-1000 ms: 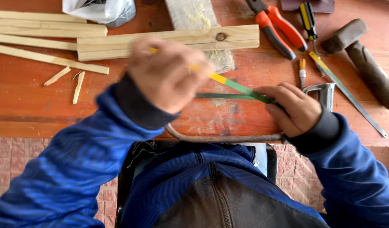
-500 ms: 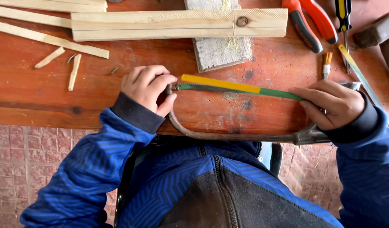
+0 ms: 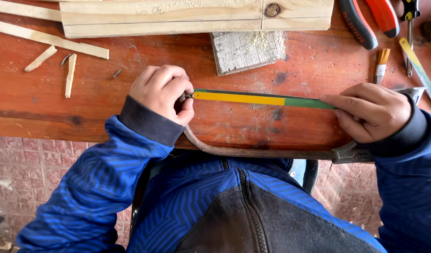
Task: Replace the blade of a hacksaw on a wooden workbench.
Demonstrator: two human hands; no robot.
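Person is sitting at a reddish wooden bench (image 3: 47, 117), fitting a blade into a hacksaw. Left hand (image 3: 164, 93), centre-left of frame, is curling tight around the front end of the hacksaw frame (image 3: 262, 151), fingertips pinching at the small pin where the blade end is meeting the frame. Right hand (image 3: 370, 111), right of frame, is pressing flat fingers down on the green end of the hacksaw blade (image 3: 262, 99), near the handle end; not clenched, more a pressing grip, thumb hidden so full hold is unclear. Blade is yellow with a green end, lying straight across mid-frame between the 2 hands, above the curved rusty frame bow that is running along the bench's near edge.

Progress, as a judgement: blade is looking lined up in the frame and the left end seems seated or nearly seated on its pin; the right end is hidden under the fingers, so cannot tell if it is hooked. Tensioning is likely still left.

Around: long wooden plank (image 3: 196, 16) across the top, a small sawdust-covered wood block (image 3: 246, 51) just below it, thin wood strips and offcuts (image 3: 70, 75) in the upper left, red-handled pliers (image 3: 370, 18) in the upper right, a small brush (image 3: 380, 65) and a second saw blade (image 3: 419, 65) at the right edge.
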